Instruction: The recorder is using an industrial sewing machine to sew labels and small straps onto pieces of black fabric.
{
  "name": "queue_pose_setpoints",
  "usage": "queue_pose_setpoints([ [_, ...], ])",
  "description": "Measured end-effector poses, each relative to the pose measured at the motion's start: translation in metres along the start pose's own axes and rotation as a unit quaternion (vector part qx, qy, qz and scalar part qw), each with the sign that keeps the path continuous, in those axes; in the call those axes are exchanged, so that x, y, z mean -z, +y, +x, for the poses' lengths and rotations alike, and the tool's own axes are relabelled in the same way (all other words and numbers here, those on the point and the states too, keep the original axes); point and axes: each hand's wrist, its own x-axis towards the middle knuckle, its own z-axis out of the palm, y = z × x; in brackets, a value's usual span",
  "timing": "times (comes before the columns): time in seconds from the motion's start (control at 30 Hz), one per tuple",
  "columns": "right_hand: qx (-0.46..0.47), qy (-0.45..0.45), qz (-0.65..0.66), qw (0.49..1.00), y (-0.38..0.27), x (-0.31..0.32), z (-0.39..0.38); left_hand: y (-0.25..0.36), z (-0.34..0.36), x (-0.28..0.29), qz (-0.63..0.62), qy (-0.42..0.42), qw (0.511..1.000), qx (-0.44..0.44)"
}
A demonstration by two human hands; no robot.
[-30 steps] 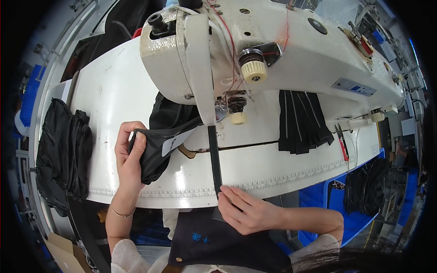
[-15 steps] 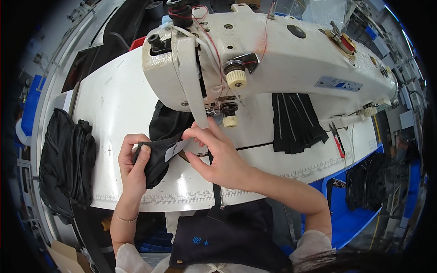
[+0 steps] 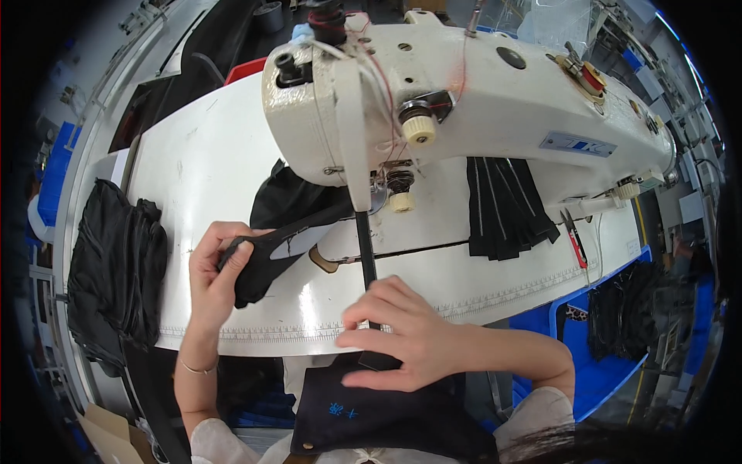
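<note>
My left hand [image 3: 214, 271] pinches the edge of a black fabric piece [image 3: 267, 274] between thumb and fingers. The cloth stretches from there toward the needle area of a white sewing machine [image 3: 479, 93], and its far end lies behind the machine head. A pale grey patch [image 3: 303, 242] shows along the cloth's near side. Lower down, my right hand [image 3: 410, 336] hovers at the table's front edge with its fingers apart, holding nothing visible. Beside and partly behind its fingers, a narrow black strip [image 3: 365, 247] runs down from the machine and over the edge.
A stack of black fabric [image 3: 116, 271] lies at the table's left end. Black strips with pale lines [image 3: 506, 209] lie right of the needle area, near red-handled snips [image 3: 576, 241]. A blue bin [image 3: 591, 371] with dark pieces stands below right. A ruler [image 3: 255, 334] lines the front edge.
My right hand has left the fabric and moved down and right to the strip by the front edge. My left hand keeps its pinch, slightly further left, with the cloth stretched out more.
</note>
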Motion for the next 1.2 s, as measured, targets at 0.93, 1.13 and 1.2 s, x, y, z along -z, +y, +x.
queue_pose_setpoints([
  [0.93,0.094,-0.127,-0.410,0.898,0.000,-0.010,-0.049,-0.019,-0.055,-0.074,0.471,-0.220,0.746,-0.416],
  [1.13,0.095,-0.128,-0.405,0.900,0.000,-0.010,-0.050,-0.020,-0.053,-0.075,0.457,-0.233,0.752,-0.415],
  [1.2,0.095,-0.131,-0.406,0.899,0.000,-0.009,-0.050,-0.020,-0.053,-0.075,0.457,-0.235,0.752,-0.413],
])
